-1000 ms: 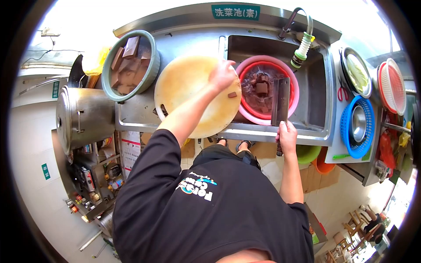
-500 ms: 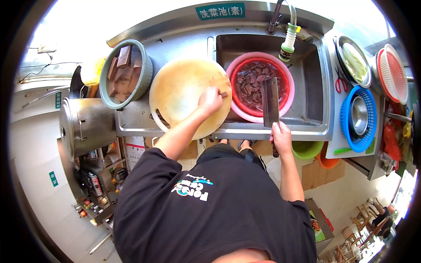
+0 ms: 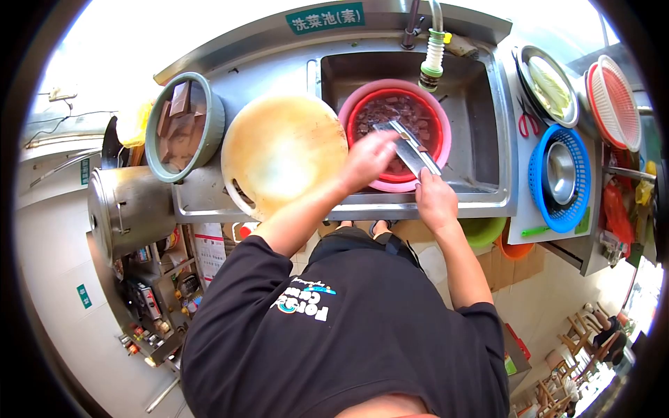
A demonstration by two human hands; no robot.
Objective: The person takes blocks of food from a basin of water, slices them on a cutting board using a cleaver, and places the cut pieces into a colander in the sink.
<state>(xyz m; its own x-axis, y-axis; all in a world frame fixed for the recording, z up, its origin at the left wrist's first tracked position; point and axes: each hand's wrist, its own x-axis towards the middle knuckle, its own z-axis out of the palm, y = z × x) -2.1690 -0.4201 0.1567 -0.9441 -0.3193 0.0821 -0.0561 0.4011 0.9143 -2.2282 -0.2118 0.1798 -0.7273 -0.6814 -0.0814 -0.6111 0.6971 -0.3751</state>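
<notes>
A cleaver [image 3: 412, 150] is tilted over the red basin [image 3: 446, 134], with my right hand [image 3: 437, 200] closed round its handle. Beside the blade is my left hand [image 3: 371, 159], its fingers stretched out to the flat of the cleaver; their tips are partly blurred. Dark brown cut pieces [image 3: 390, 113] lie in liquid in the red basin, which sits inside a pink basin [image 3: 346, 104]. To the left is a round, pale chopping board [image 3: 279, 153] with no piece on its visible surface. A grey-green tub [image 3: 217, 125] further left contains larger brown blocks [image 3: 181, 129] in liquid.
The basins stand in a steel sink [image 3: 474, 90] under a tap with a ribbed hose [image 3: 433, 59]. Right of it are a blue basket [image 3: 535, 171] with a metal bowl [image 3: 559, 171], red scissors [image 3: 527, 120] and a plate of cabbage [image 3: 547, 83]. A large steel pot [image 3: 139, 205] stands left.
My left hand has moved right from the chopping board, where it pinched a small brown piece, to the cleaver's blade. The cleaver has tipped leftward over the basin. The view has shifted slightly.
</notes>
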